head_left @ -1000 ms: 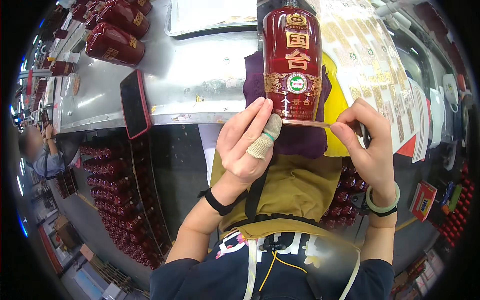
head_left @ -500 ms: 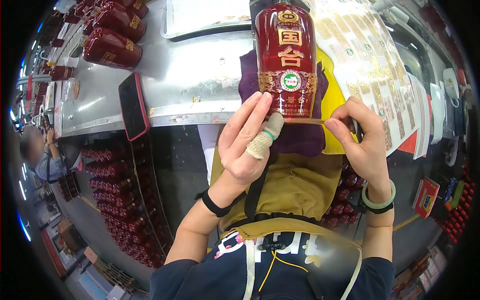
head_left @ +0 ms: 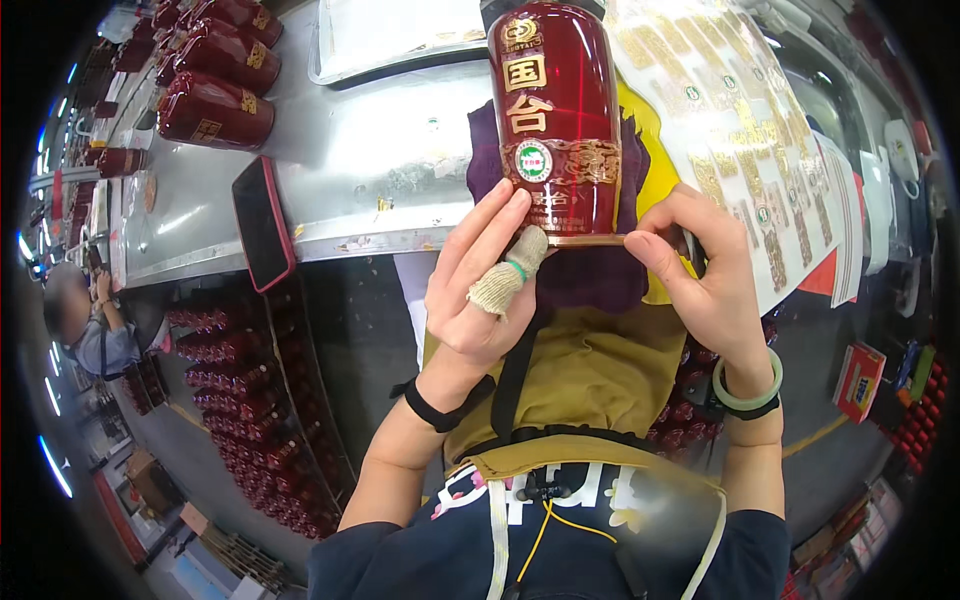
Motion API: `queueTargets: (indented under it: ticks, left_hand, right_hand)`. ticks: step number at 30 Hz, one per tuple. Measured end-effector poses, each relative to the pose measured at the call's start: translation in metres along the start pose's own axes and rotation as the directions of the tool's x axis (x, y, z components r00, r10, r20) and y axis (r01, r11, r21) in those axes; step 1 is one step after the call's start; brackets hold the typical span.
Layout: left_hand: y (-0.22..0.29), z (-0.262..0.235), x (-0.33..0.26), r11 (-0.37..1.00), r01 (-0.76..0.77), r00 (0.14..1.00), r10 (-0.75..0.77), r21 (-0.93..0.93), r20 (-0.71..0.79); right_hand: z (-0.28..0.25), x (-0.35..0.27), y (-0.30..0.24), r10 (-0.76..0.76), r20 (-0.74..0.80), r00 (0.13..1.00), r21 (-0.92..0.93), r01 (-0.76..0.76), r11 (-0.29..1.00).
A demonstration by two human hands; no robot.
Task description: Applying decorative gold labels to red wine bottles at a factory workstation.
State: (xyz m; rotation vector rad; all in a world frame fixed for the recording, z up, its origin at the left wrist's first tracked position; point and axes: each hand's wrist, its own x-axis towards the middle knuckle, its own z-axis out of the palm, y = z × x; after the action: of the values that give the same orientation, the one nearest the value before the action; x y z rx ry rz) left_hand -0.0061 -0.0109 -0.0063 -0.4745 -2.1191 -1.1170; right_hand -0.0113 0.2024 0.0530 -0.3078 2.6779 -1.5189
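Left hand (head_left: 472, 308) rests straight-fingered on one bottle (head_left: 575, 105), right hand (head_left: 708, 265) pinches one strip (head_left: 592, 241); gold writing (head_left: 526, 73), one round green-white label (head_left: 533, 161).

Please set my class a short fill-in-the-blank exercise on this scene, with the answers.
1. The left hand, with a knitted cover on one digit, touches the dark red ____.
2. Below the right hand, the bangle is pale ____.
3. The sheet of gold labels lies to the ____ of the phone.
Missing words: bottle; green; right.
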Motion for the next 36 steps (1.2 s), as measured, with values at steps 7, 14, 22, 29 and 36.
queueTargets:
  ticks: [7,14,22,29,36]
  left_hand:
    - [-0.002,-0.008,-0.002,0.977,-0.183,0.980,0.172,0.111,0.105]
    - [0.009,0.003,0.002,0.961,-0.196,0.980,0.188,0.194,0.061]
    - [0.004,-0.001,0.003,0.998,-0.053,0.998,0.052,0.041,0.025]
    - [0.000,-0.011,-0.006,0.973,-0.165,0.977,0.140,0.161,0.158]
    - [0.003,-0.003,-0.004,0.927,-0.280,0.958,0.253,0.252,0.132]
  right_hand:
    - [0.001,-0.002,0.003,0.012,-0.011,1.000,0.041,-0.011,0.999]
    - [0.004,0.001,0.007,-0.004,-0.032,0.999,0.041,0.005,0.999]
    - [0.004,0.004,0.000,0.016,-0.008,1.000,0.097,-0.015,0.995]
    - [0.003,0.003,0.004,0.016,-0.003,1.000,0.089,-0.016,0.996]
    - [0.005,0.004,0.006,0.036,0.007,0.999,0.084,-0.036,0.996]
